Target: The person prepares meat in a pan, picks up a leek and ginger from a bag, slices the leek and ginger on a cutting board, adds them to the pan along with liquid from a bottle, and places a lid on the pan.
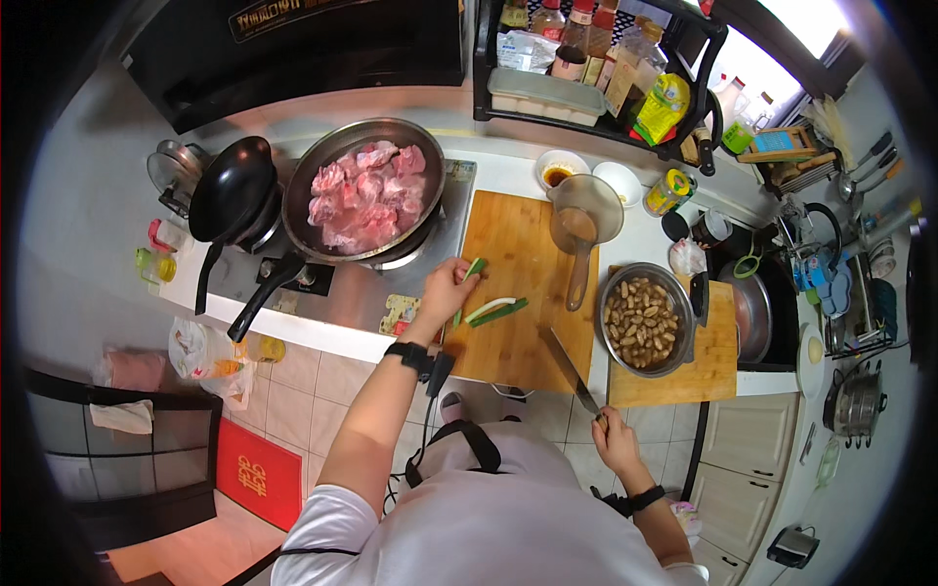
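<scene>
Between the fingers of my left hand is a piece of green onion, over the left edge of the wooden cutting board. Beside it on the board lie more cut green onion lengths, one pale and one dark green. My right hand grips the handle of a kitchen knife in front of the board. The blade points away from me and to the left, its tip over the board's front part. A translucent brown ladle rests across the board's far right corner.
Left of the board, a frying pan of raw meat chunks sits on the stove, beside a black wok. To the right, a pot of peanuts in their shells stands partly on a smaller board. Two white bowls stand behind.
</scene>
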`<state>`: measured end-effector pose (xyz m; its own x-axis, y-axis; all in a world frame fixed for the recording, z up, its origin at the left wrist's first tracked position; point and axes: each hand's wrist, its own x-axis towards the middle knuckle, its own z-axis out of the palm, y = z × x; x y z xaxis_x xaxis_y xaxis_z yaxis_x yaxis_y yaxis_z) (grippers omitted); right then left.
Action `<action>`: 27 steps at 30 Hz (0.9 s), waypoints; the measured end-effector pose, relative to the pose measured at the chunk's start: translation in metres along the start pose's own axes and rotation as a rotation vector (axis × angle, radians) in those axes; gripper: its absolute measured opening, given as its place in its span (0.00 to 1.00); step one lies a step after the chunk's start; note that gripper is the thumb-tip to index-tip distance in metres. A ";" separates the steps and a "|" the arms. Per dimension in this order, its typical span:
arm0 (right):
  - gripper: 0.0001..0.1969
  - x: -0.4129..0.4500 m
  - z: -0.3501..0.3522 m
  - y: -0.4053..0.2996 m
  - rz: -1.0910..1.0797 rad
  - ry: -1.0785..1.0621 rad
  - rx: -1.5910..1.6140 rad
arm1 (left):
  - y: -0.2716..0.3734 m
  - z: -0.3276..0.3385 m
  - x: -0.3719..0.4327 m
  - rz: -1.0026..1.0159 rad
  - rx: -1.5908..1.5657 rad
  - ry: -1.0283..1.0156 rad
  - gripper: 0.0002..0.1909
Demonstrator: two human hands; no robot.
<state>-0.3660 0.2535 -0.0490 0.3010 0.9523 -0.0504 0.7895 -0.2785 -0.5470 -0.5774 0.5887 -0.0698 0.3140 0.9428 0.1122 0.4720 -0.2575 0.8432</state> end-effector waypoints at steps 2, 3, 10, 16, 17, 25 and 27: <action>0.15 -0.010 0.001 0.003 0.014 0.008 -0.042 | 0.006 0.012 0.016 -0.033 -0.065 -0.046 0.10; 0.15 -0.016 0.002 0.004 0.036 0.005 -0.081 | 0.009 0.017 0.023 -0.079 -0.128 -0.099 0.11; 0.14 -0.025 0.007 -0.002 0.092 0.088 -0.053 | 0.012 0.021 0.048 -0.326 -0.661 -0.425 0.11; 0.14 -0.020 0.008 -0.008 0.083 0.115 -0.061 | 0.009 0.004 0.039 -0.489 -0.877 -0.506 0.10; 0.14 -0.018 0.008 -0.009 0.079 0.113 -0.060 | 0.008 0.002 0.038 -0.535 -0.861 -0.497 0.09; 0.13 -0.001 0.006 -0.012 0.080 0.096 -0.016 | 0.009 0.005 0.034 -0.544 -0.909 -0.385 0.07; 0.13 0.001 0.005 -0.012 0.076 0.094 -0.021 | 0.015 0.012 0.040 -0.492 -0.887 -0.371 0.07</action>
<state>-0.3777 0.2588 -0.0467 0.4083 0.9128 -0.0119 0.7733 -0.3528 -0.5267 -0.5482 0.6198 -0.0586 0.5532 0.7397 -0.3832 -0.1036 0.5175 0.8494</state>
